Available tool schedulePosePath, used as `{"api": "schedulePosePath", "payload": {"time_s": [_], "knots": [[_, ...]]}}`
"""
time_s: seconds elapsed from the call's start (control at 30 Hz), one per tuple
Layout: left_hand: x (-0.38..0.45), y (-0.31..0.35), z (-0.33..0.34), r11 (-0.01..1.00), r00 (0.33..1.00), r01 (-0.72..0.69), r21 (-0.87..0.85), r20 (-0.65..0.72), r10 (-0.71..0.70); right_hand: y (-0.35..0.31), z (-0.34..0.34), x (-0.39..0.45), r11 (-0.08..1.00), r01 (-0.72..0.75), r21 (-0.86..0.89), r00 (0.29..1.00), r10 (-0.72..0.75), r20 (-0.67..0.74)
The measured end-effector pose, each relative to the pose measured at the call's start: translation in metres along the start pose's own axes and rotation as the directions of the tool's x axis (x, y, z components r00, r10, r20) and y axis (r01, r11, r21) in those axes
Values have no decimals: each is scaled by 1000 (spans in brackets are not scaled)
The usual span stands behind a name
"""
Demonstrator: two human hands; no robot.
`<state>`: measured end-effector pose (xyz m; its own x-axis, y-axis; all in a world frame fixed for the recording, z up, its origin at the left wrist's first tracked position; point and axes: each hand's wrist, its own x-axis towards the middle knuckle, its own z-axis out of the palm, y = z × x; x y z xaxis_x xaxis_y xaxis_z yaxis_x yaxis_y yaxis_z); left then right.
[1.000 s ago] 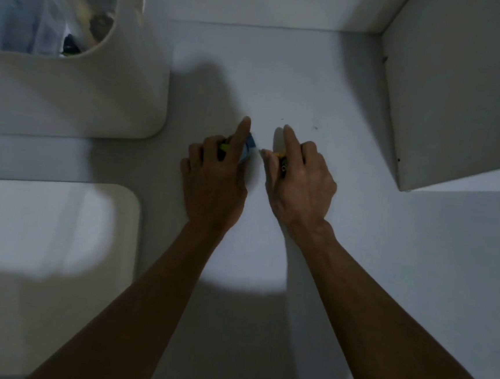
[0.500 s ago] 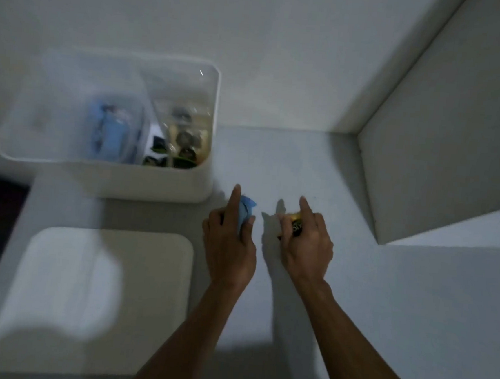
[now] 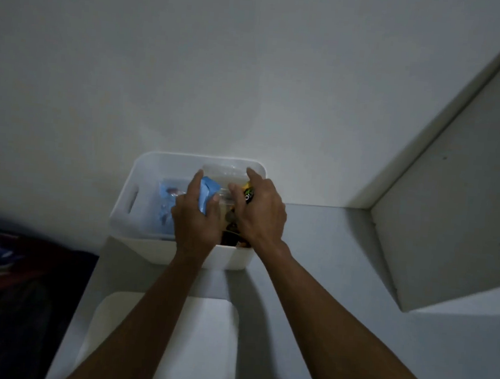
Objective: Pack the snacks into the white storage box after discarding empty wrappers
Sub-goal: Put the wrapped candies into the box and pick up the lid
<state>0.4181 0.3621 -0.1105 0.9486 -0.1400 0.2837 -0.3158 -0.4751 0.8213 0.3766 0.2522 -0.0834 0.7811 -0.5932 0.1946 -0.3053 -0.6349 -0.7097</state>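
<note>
1. Nearest you, the flat white lid lies on the grey bench, just in front of the white storage box; your forearms cross above it.
2. The white storage box stands on the bench beyond the lid, its far side against the wall. A handle slot shows in its left wall.
3. Your left hand is over the middle of the box, above its near rim. Its fingers are curled round a blue snack packet, with the thumb on the packet's right edge and the forefinger stretched along its left.
4. Your right hand is just beside the left one, over the right part of the box. Its fingers are closed on a small yellow and black snack packet, of which only the top shows between forefinger and thumb.
5. Inside the box, left of your left hand, lies another blue packet. Under your right hand there are dark items too dim to name. A clear plastic container sits at the far side of the box.
6. To the right of the box, a white cabinet side rises from the bench.
7. To the left of the box, past the bench edge, lies dark fabric with red and blue; it is blurred.
</note>
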Motion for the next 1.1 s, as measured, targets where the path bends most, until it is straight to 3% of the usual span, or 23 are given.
{"api": "schedulePosePath", "payload": {"time_s": [0.17, 0.3, 0.53, 0.9, 1.0, 1.1], "knots": [[13, -31, 3, 985, 954, 168, 47, 245, -174, 9, 31, 7, 999, -48, -24, 997, 50, 64], [17, -33, 3, 979, 931, 205, 19, 304, -201, 15, 37, 2, 998, -65, 16, 998, 64, 12], [8, -31, -7, 986, 951, 167, 22, 261, -167, 12, 25, -17, 988, -116, 99, 992, 120, -28], [-71, -9, -87, 987, 990, 115, -114, -64, -123, 20, -17, -94, 978, -114, 176, 985, 133, -105], [-114, -35, -109, 999, 993, 36, -14, -108, -37, 34, -9, -136, 971, -147, 187, 983, 164, -79], [-161, -74, -131, 979, 982, 188, 80, -20, -187, 54, 8, -189, 959, -239, 154, 971, 237, 34]]}}
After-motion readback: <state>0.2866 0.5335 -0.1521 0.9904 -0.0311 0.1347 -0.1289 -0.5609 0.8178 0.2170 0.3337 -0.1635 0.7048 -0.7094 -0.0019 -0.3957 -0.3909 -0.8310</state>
